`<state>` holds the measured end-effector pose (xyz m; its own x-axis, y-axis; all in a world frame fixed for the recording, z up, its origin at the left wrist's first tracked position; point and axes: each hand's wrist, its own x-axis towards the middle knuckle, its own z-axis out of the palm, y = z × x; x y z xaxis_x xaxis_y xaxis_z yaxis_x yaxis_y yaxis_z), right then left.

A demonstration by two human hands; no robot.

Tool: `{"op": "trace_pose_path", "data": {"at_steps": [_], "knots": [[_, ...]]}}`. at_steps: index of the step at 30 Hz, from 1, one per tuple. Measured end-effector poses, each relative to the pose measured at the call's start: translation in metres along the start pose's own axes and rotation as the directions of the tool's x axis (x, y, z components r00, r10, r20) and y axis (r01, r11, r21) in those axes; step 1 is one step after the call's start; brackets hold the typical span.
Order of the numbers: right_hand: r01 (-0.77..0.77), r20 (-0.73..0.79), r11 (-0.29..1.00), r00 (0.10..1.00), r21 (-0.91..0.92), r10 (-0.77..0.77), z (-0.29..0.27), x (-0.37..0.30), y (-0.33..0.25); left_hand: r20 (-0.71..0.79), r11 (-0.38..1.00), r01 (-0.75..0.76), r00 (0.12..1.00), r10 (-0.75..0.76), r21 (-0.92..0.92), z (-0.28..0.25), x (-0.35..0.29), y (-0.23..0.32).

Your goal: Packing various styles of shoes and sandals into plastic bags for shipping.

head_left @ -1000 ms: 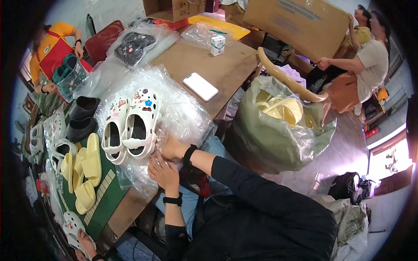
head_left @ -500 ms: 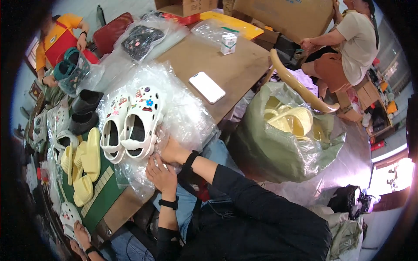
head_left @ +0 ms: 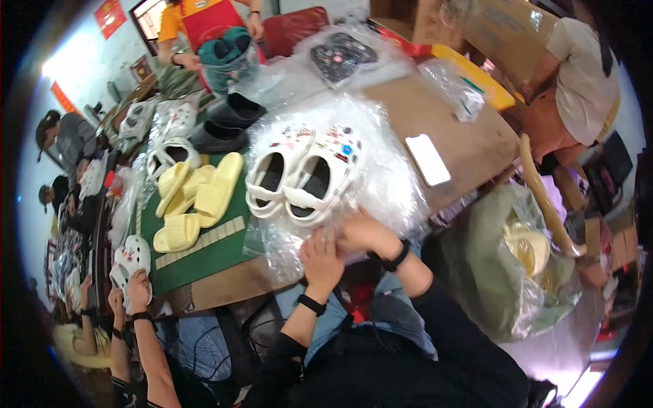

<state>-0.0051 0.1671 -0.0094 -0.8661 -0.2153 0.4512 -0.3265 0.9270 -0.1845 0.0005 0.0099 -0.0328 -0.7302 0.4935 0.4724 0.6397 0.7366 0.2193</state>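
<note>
A pair of white clogs [head_left: 317, 178] with colourful charms and dark insoles lies on clear plastic bags [head_left: 398, 180] at the table's near side. My left hand [head_left: 322, 260] is at the bag edge just below the clogs' heels, its bent fingers closed on the crinkled plastic. Close by on its right, my right hand [head_left: 369, 232] is curled into the same plastic; its fingertips are partly hidden and a little blurred. Neither hand grips a clog.
Yellow slides [head_left: 219, 190] and black clogs [head_left: 228, 124] lie left of the white pair. A phone [head_left: 428, 160] rests to the right. Beyond the table's right edge is a green sack [head_left: 476, 262] of yellow slides. Co-workers' hands [head_left: 139, 291] hold a white clog [head_left: 131, 262].
The view has swung left, so the table and clogs appear further right. My hands remain at the plastic below the clogs, and the right one has moved slightly along it.
</note>
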Motion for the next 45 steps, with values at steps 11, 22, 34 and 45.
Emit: {"op": "trace_pose_path", "data": {"at_steps": [11, 22, 34, 45], "knots": [[-0.218, -0.035, 0.970, 0.974, 0.106, 0.223, -0.049, 0.097, -0.075, 0.193, 0.980, -0.055, 0.981, 0.018, 0.190, -0.002, -0.022, -0.017], [-0.237, -0.034, 0.965, 0.970, 0.112, 0.242, -0.020, 0.153, -0.036, -0.109, 0.985, -0.165, 0.979, 0.170, 0.058, -0.003, -0.008, -0.004], [-0.403, -0.145, 0.868, 0.878, 0.291, 0.456, -0.012, 0.144, -0.018, -0.021, 0.993, -0.095, 0.995, 0.094, -0.073, -0.020, 0.000, -0.006], [-0.429, -0.054, 0.866, 0.888, 0.257, 0.456, -0.014, 0.158, -0.025, 0.074, 0.992, -0.123, 0.990, 0.123, -0.013, -0.022, 0.000, 0.002]]}}
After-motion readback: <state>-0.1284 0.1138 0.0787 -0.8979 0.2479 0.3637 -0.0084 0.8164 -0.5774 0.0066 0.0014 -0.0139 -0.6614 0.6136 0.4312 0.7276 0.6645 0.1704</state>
